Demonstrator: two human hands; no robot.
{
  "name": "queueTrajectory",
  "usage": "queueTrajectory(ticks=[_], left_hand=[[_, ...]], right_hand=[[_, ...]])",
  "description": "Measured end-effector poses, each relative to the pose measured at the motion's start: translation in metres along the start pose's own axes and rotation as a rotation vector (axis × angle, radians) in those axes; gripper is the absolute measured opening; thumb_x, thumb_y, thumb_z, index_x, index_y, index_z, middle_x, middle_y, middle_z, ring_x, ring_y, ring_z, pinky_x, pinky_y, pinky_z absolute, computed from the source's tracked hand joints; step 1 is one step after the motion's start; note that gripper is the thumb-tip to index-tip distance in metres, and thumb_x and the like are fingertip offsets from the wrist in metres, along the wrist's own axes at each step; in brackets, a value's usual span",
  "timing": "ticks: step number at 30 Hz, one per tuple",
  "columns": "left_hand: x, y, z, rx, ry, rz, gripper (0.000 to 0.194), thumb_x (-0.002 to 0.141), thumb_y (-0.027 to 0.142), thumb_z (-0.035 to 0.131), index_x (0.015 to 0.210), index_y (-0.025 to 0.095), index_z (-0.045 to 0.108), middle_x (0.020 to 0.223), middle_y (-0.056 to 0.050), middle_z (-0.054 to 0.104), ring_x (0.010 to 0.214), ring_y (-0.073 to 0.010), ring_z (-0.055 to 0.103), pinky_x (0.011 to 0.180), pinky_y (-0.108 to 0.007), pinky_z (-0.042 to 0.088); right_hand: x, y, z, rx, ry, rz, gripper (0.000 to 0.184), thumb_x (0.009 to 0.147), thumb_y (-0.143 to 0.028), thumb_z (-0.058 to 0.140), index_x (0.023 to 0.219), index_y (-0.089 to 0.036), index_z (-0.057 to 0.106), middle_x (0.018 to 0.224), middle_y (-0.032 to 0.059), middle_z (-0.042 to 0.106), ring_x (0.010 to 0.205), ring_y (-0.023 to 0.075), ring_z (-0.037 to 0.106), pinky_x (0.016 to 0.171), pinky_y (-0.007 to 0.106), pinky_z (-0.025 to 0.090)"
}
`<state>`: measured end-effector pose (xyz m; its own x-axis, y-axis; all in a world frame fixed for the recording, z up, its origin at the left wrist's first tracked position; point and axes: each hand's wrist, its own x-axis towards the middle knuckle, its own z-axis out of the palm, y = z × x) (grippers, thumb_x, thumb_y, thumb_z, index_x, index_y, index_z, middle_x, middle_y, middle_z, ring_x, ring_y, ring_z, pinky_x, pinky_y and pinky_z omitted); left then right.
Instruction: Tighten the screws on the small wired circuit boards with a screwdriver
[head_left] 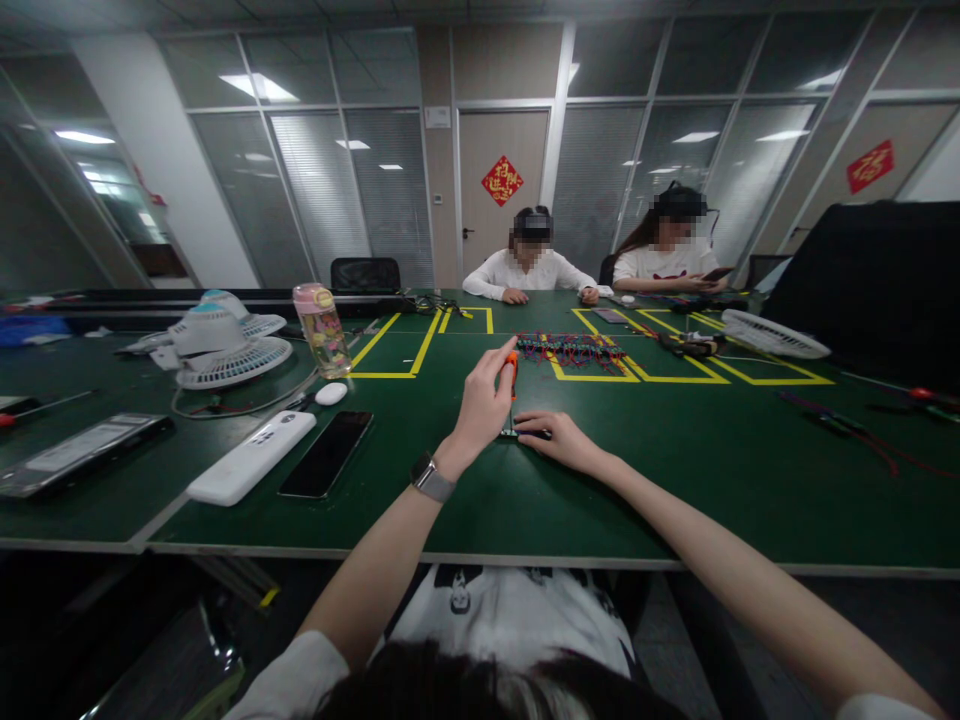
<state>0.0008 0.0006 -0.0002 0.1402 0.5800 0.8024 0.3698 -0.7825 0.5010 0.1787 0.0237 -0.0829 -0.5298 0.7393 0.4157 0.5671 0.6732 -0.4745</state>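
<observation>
The green worktop (675, 500) runs the full width in front of the person, and yellow tape outlines (416, 360) mark off its far part. A white fan (232, 360) lies at the left. Beyond the hands, a bundle of small parts and red and blue wires (570, 350) sprawls over the tape outlines, partly within one of them. The bottle (322, 335) stands upright between the fan and the hands; it has a pink top, printed figures on clear walls, and a pale liquid inside that I cannot identify.

Both forearms reach forward over the near edge. The left hand (484, 395) is raised, wrist lifted and fingers pointing up and away, its grip closed around the orange handle of a screwdriver. The right hand (559, 440) lies low and nearly flat, fingers pointing left, the fingertips at the right end of a small circuit board; whether that grip pinches the board or only steadies it, I cannot tell. The screwdriver (512, 372) stands upright, its thin shaft running down to the board. The circuit board (509, 434) rests on the worktop between the hands, its details too small to make out.
</observation>
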Motion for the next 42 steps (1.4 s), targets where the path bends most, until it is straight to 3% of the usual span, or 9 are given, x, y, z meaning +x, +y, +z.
queueTrajectory(ticks=[5, 11, 16, 22, 29, 33, 36, 42], left_hand=[[-0.0012, -0.0006, 0.0001, 0.107, 0.053, -0.012, 0.028, 0.088, 0.024, 0.055, 0.115, 0.023, 0.062, 0.094, -0.003, 0.054, 0.086, -0.0140, 0.055, 0.085, -0.027, 0.045], [-0.0003, -0.0041, 0.0016, 0.085, 0.001, -0.010, 0.038, 0.095, 0.015, 0.036, 0.131, 0.021, 0.047, 0.112, -0.007, 0.054, 0.105, -0.0151, 0.053, 0.094, -0.028, 0.042], [-0.0011, -0.0027, 0.0001, 0.132, 0.057, -0.015, 0.028, 0.088, 0.024, 0.056, 0.116, 0.022, 0.060, 0.094, -0.004, 0.053, 0.087, -0.0144, 0.055, 0.085, -0.028, 0.045], [-0.0014, -0.0039, 0.0021, 0.054, 0.001, -0.037, 0.039, 0.094, 0.015, 0.038, 0.131, 0.021, 0.047, 0.111, -0.007, 0.054, 0.102, -0.0154, 0.055, 0.092, -0.030, 0.043], [-0.0022, -0.0018, 0.0006, 0.119, 0.034, -0.022, 0.026, 0.088, 0.025, 0.055, 0.113, 0.022, 0.060, 0.096, -0.004, 0.054, 0.085, -0.0146, 0.055, 0.083, -0.027, 0.046], [-0.0019, -0.0035, 0.0019, 0.074, 0.015, -0.049, 0.035, 0.094, 0.018, 0.039, 0.128, 0.021, 0.050, 0.108, -0.007, 0.055, 0.098, -0.0151, 0.055, 0.090, -0.028, 0.044], [-0.0025, -0.0041, 0.0029, 0.048, -0.005, -0.026, 0.040, 0.094, 0.015, 0.039, 0.133, 0.022, 0.043, 0.109, -0.006, 0.057, 0.097, -0.0149, 0.056, 0.090, -0.029, 0.044], [-0.0024, -0.0022, 0.0008, 0.146, 0.040, -0.039, 0.030, 0.090, 0.024, 0.052, 0.119, 0.022, 0.058, 0.101, -0.005, 0.054, 0.090, -0.0150, 0.056, 0.086, -0.028, 0.045]], right_hand=[[0.0002, -0.0014, -0.0005, 0.002, 0.005, 0.006, 0.023, 0.084, -0.030, 0.060, 0.102, -0.025, 0.073, 0.115, 0.0076, 0.068, 0.103, 0.0242, 0.064, 0.094, 0.040, 0.049], [0.0003, -0.0019, -0.0006, -0.010, -0.010, 0.000, 0.024, 0.085, -0.029, 0.059, 0.104, -0.022, 0.072, 0.116, 0.0096, 0.067, 0.103, 0.0240, 0.064, 0.094, 0.038, 0.049], [0.0002, -0.0009, -0.0003, -0.002, 0.002, -0.001, 0.023, 0.084, -0.029, 0.059, 0.102, -0.023, 0.073, 0.115, 0.0083, 0.067, 0.103, 0.0239, 0.064, 0.093, 0.038, 0.049], [0.0001, -0.0004, -0.0004, 0.007, -0.007, -0.004, 0.023, 0.085, -0.029, 0.059, 0.103, -0.024, 0.072, 0.116, 0.0082, 0.067, 0.103, 0.0239, 0.064, 0.094, 0.039, 0.049], [-0.0002, -0.0008, 0.0001, 0.008, 0.006, 0.006, 0.023, 0.085, -0.030, 0.059, 0.102, -0.024, 0.073, 0.115, 0.0081, 0.067, 0.102, 0.0244, 0.065, 0.093, 0.040, 0.049], [-0.0001, -0.0019, -0.0006, 0.009, 0.001, 0.008, 0.023, 0.084, -0.029, 0.059, 0.102, -0.025, 0.073, 0.115, 0.0076, 0.067, 0.102, 0.0239, 0.065, 0.093, 0.039, 0.049], [0.0001, -0.0023, -0.0008, 0.008, -0.006, 0.014, 0.023, 0.084, -0.029, 0.059, 0.102, -0.024, 0.073, 0.116, 0.0080, 0.067, 0.102, 0.0238, 0.065, 0.092, 0.038, 0.050], [0.0004, -0.0013, 0.0002, 0.015, 0.007, 0.001, 0.022, 0.084, -0.029, 0.060, 0.101, -0.025, 0.073, 0.114, 0.0077, 0.068, 0.102, 0.0236, 0.065, 0.092, 0.039, 0.050]])
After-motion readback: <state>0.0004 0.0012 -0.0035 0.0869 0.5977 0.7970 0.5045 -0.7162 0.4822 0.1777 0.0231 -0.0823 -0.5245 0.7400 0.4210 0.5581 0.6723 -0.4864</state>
